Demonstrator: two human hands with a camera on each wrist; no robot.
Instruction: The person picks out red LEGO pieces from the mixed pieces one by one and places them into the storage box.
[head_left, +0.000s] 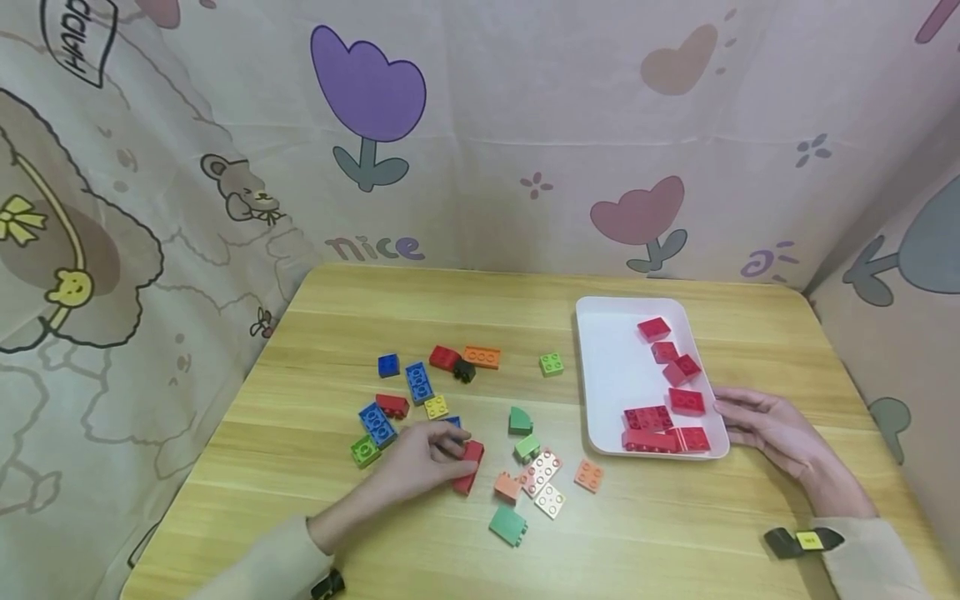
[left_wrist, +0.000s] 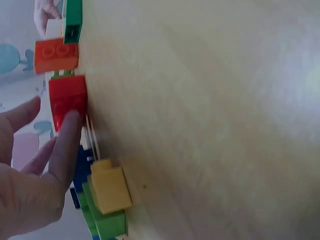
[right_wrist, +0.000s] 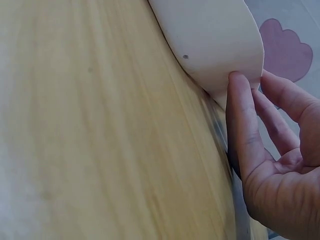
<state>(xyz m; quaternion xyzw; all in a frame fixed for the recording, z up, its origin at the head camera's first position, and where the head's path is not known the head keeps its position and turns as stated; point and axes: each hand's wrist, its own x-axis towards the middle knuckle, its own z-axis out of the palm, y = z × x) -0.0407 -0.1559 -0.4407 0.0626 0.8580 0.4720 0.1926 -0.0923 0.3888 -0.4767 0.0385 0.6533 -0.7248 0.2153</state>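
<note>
My left hand [head_left: 423, 458] is at a long red brick [head_left: 470, 468] on the table. In the left wrist view its thumb touches the end of the red brick [left_wrist: 68, 95], while the fingers [left_wrist: 22, 114] spread above it with a gap. On the other side, my right hand [head_left: 776, 429] rests against the right side of a white tray [head_left: 611, 375]. Its fingertips lie along the tray's outer wall [right_wrist: 215, 50] in the right wrist view. Several red bricks [head_left: 648, 417] lie inside the tray, mostly along its right and near sides.
Left of the middle lie blue bricks [head_left: 377, 425], red bricks [head_left: 392, 406], a yellow brick [head_left: 436, 407] and an orange brick [head_left: 482, 357]. Green bricks [head_left: 508, 526], pale bricks [head_left: 550, 501] and orange bricks [head_left: 588, 476] are scattered between the left hand and the tray. A printed cloth [head_left: 480, 167] hangs behind the table.
</note>
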